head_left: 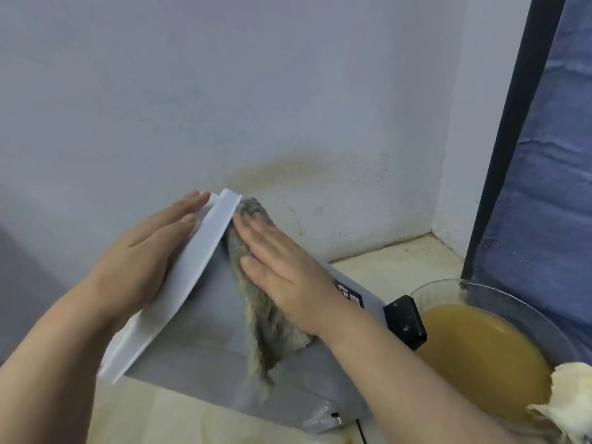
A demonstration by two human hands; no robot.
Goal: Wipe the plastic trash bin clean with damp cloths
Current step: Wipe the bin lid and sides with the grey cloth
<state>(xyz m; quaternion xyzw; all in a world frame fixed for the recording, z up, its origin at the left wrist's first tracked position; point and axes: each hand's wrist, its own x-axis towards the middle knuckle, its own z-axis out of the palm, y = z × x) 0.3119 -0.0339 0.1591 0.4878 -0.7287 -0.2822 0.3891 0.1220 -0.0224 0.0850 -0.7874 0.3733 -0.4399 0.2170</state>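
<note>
**Both hands flat on the tipped bin, cloth pressed to its side**

The right hand lies open, fingers straight and together, pressing a dingy grey-green cloth against the upturned side of the grey plastic trash bin. The cloth trails from the fingertips, hard against the lid edge, down past the wrist to a ragged end mid-panel. The left hand is open too, its palm flat on the outer face of the white lid, fingertips reaching the lid's far corner.

The bin lies on its side on the pale floor, lid end raised toward the stained wall. A black pedal juts from its base, just beside a glass bowl of murky yellow-brown water. A white cloth hangs over the bowl's near rim. Bare panel shows left of the cloth. A dark pole and blue curtain close off the right side.
</note>
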